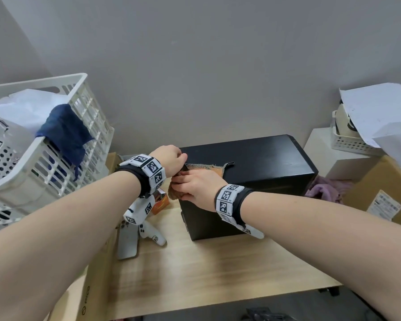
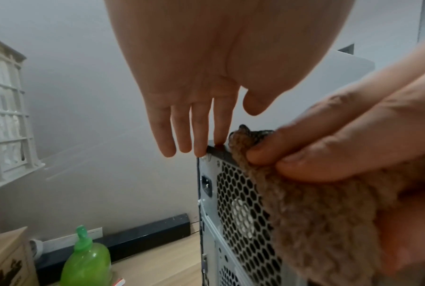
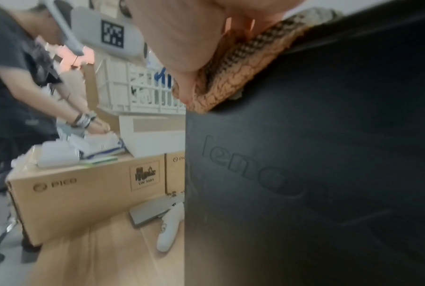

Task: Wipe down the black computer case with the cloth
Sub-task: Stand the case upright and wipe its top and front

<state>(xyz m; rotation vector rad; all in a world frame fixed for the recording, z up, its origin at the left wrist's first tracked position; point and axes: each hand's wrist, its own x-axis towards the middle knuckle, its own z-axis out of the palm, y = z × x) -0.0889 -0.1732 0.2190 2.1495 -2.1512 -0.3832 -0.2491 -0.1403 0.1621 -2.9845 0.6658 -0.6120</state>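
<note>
While the right hand [image 1: 196,185] pinches the cloth [image 1: 208,168], the left hand's [image 1: 169,159] grip is unclear.

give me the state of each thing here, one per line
computer case: upright on the desk, cloth over its top left corner
cloth: draped over that corner, held by the right hand
left hand: fingers straight, tips on the case's top edge
right hand: pinching the cloth
blue rag: hanging over the basket rim

Counted on and around the table [image 1: 218,274]: one black computer case [image 1: 252,163], one brown cloth [image 1: 208,169], two hands, two large white crates [image 1: 63,144], one small white basket [image 1: 352,142], one phone [image 1: 127,242], one white controller [image 1: 152,235], one green bottle [image 2: 88,259].
</note>
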